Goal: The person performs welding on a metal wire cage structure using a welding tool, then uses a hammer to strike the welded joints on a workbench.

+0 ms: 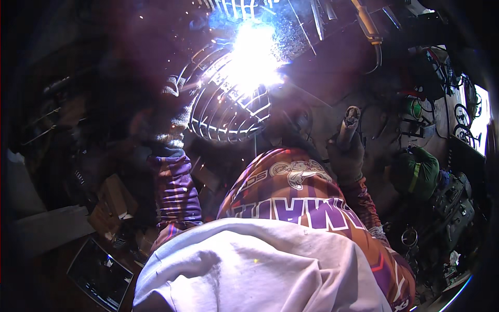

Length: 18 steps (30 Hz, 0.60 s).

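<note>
"What are you counting first?"
"I'm counting two hands: one left hand (179, 115) and one right hand (345, 157)."
"What else is showing?"
"One big round wire cage (227, 120) is showing."
"Any tools?"
"I'm seeing one welding-rod holder (350, 124) and one yellow-handled tool (366, 21). One pale cloth (249, 265) is showing, too. Sparks (220, 97) are flying, too many for counting."

White glare (254, 57) swallows the upper part of the wire cage (221, 117). Deep shadow hides the left hand's (175, 109) fingers, so their contact with the cage cannot be told. Darkness also blurs the right hand's (346, 156) fingers around a rod-like tool (349, 126). The top edge cuts off a yellow handle (366, 21); the lower edge crops the pale cloth (249, 265).
</note>
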{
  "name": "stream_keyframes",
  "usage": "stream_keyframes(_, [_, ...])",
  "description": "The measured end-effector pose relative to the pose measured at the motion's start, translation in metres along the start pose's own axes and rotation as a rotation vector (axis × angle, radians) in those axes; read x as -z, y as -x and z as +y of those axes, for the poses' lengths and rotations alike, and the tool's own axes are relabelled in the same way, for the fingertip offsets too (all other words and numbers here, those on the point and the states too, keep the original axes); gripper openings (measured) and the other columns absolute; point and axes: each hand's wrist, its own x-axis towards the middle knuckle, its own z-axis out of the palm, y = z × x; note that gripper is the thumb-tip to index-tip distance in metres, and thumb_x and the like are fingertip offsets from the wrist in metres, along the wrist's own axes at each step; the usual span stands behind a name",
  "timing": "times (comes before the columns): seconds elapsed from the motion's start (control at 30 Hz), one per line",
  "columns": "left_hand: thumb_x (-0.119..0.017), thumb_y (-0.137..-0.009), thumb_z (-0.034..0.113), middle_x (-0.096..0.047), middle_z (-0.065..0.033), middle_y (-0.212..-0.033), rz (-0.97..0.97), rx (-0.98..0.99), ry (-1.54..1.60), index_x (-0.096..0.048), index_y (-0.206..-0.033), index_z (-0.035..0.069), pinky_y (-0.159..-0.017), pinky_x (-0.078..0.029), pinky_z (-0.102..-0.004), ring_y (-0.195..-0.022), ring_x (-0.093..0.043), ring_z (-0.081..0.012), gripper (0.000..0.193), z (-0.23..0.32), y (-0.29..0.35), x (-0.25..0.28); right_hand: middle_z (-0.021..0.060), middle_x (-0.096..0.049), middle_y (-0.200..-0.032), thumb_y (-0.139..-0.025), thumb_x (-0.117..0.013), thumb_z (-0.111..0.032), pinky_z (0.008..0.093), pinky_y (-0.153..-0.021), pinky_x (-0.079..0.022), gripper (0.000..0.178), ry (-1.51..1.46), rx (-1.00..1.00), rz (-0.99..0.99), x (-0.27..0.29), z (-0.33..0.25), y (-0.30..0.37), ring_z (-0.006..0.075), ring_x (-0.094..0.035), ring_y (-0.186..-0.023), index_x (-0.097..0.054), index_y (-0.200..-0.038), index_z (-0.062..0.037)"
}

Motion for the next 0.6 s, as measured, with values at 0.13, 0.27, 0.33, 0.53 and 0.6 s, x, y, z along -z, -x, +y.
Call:
stream_keyframes(0.13, [-0.072,-0.094,0.039,-0.069,-0.01,-0.097,-0.004,-0.001,0.051,-0.065,-0.109,0.002,-0.078,-0.05,-0.0344,-0.087,-0.063,-0.0169,0.041,0.009,0.003,0.001,0.0061,-0.062,-0.1,-0.087,-0.066,0.003,0.0309,-0.07,-0.053,0.045,0.044,-0.022,-0.056,0.001,-0.005,-0.004,0.0159,-0.063,-0.085,-0.055,-0.13,0.0013])
stream_keyframes(0.27, [-0.072,-0.094,0.037,-0.069,-0.0093,-0.101,-0.015,-0.017,0.152,-0.065,-0.112,0.002,-0.08,-0.05,-0.0336,-0.089,-0.064,-0.0164,0.04,0.013,0.006,-0.004,0.0067,-0.063,-0.101,-0.088,-0.065,0.005,0.0277,-0.073,-0.053,0.048,-0.238,-0.152,-0.01,0.005,-0.013,-0.006,0.0155,-0.064,-0.086,-0.053,-0.135,0.0022])
stream_keyframes(0.33, [-0.071,-0.095,0.036,-0.069,-0.0089,-0.102,-0.028,-0.02,0.201,-0.066,-0.113,0.002,-0.08,-0.051,-0.0332,-0.09,-0.064,-0.0161,0.039,0.017,0.006,-0.006,0.0074,-0.064,-0.102,-0.088,-0.063,0.006,0.0307,-0.068,-0.055,0.049,0.47,0.033,-0.038,-0.004,0.007,-0.004,0.016,-0.065,-0.086,-0.052,-0.136,0.0032])
stream_keyframes(0.53, [-0.071,-0.096,0.034,-0.07,-0.0079,-0.107,-0.062,-0.043,0.296,-0.066,-0.116,0.002,-0.083,-0.051,-0.032,-0.094,-0.065,-0.0153,0.038,0.03,0.007,-0.006,0.0074,-0.066,-0.098,-0.086,-0.067,0.001,0.0315,-0.067,-0.056,0.043,-0.156,-0.24,-0.066,0.002,0.005,0.002,0.015,-0.066,-0.08,-0.058,-0.128,0.0028])
stream_keyframes(0.6, [-0.071,-0.096,0.034,-0.07,-0.0075,-0.108,-0.071,-0.028,0.33,-0.066,-0.117,0.003,-0.083,-0.051,-0.0316,-0.096,-0.065,-0.0151,0.038,0.029,0.007,-0.007,0.0074,-0.066,-0.097,-0.085,-0.069,0.0,0.0314,-0.067,-0.056,0.042,-0.055,-0.205,-0.095,0.003,0.005,0.002,0.0149,-0.066,-0.078,-0.059,-0.126,0.0025])
